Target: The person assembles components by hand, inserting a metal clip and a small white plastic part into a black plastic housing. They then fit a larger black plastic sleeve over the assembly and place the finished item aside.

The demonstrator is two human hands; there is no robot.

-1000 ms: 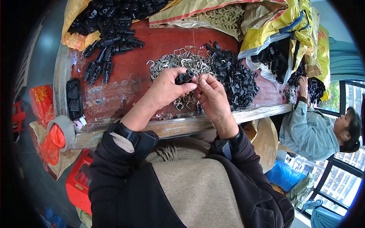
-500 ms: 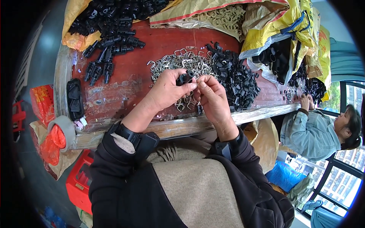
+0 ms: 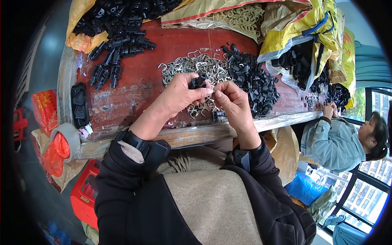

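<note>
My left hand (image 3: 176, 96) is closed around a black cylindrical plastic fitting (image 3: 199, 81), its end pointing up and away from me. Beside it, my right hand (image 3: 234, 102) has thumb and forefinger pinched near the fitting; whatever sits between those fingertips is too small to make out. Just beyond both hands lies a pile of bent metal hooks (image 3: 185, 66). A heap of small black plastic pieces (image 3: 253, 87) spreads right of my right hand. One black piece (image 3: 219, 116) rests at the table's near edge, below my right hand.
The red table (image 3: 118, 106) has a wooden edge. Black fittings (image 3: 107, 69) lie far left, near a black case (image 3: 80, 105). Sacks (image 3: 281, 41) stand at the back right. A tape roll (image 3: 71, 136) hangs at the left corner. Another person (image 3: 339, 136) works at the right.
My right hand has shifted slightly right, opening a little more space from the left hand. The left hand still grips the fitting, almost unmoved.
</note>
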